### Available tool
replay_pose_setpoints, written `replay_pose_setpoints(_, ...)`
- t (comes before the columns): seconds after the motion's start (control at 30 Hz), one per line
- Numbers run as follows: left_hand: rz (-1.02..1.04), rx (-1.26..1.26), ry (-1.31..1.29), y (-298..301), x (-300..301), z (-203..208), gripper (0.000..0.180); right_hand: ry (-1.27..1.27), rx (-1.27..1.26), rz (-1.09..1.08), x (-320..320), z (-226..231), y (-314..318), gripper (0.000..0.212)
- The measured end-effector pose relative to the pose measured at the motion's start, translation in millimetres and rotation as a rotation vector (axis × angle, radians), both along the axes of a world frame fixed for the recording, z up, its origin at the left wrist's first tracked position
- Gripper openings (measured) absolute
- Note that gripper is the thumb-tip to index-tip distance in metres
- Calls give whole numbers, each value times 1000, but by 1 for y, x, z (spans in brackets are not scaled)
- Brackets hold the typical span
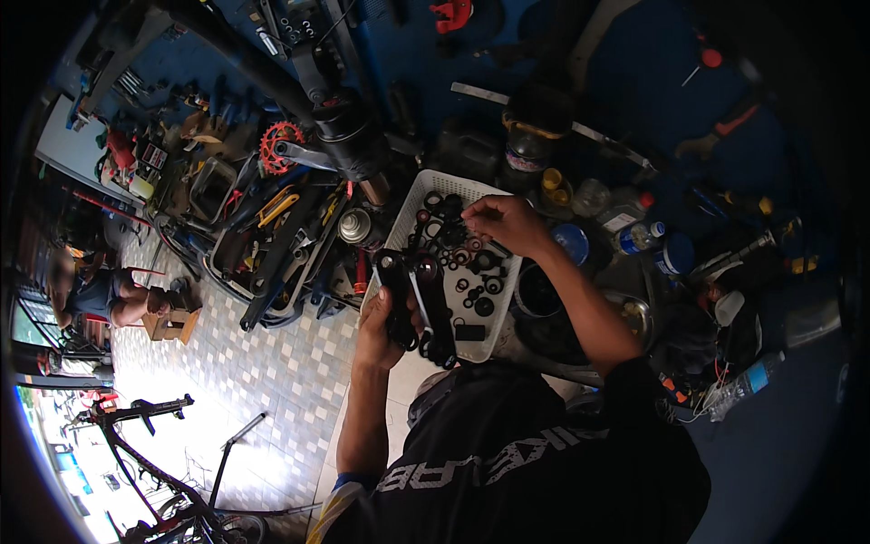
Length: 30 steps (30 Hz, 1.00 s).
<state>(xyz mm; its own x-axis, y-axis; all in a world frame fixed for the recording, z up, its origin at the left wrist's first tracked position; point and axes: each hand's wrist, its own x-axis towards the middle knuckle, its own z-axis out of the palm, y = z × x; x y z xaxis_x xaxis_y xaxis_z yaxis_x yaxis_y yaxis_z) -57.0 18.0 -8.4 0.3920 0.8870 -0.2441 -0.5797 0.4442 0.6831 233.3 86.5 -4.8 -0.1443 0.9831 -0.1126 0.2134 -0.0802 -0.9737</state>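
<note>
My left hand [381, 328] is wrapped round a black two-armed bike linkage part [432, 308], which has round eyes at its ends. The part is held over the near left side of a white plastic basket [501, 337]. Black rubber rings, seals and small round parts [444, 227] lie loose in the basket. Over its far right side, my right hand [504, 223] has its fingers drawn together above the rings. Whatever may be between those fingertips is too small to make out. A small black rectangular piece [469, 332] lies at the basket's near end.
A spray can [355, 227] stands left of the basket, beside a tray of tools [272, 245]. Bottles [640, 238] and a blue-lidded tub [570, 243] crowd the right. A bike frame part [349, 136] hangs beyond. Another person [109, 295] sits far left, near a bike frame [136, 453].
</note>
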Motion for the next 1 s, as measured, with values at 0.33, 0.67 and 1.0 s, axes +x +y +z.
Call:
replay_pose_setpoints(0.33,-225,361,297,14,0,-29,47,188,193,137,-11,71,-44,19)
replay_pose_setpoints(0.67,-163,799,662,19,20,46,26,-153,361,217,-33,120,-51,16)
replay_pose_setpoints(1.0,-158,852,852,18,31,74,20,-405,579,243,-42,126,-49,16)
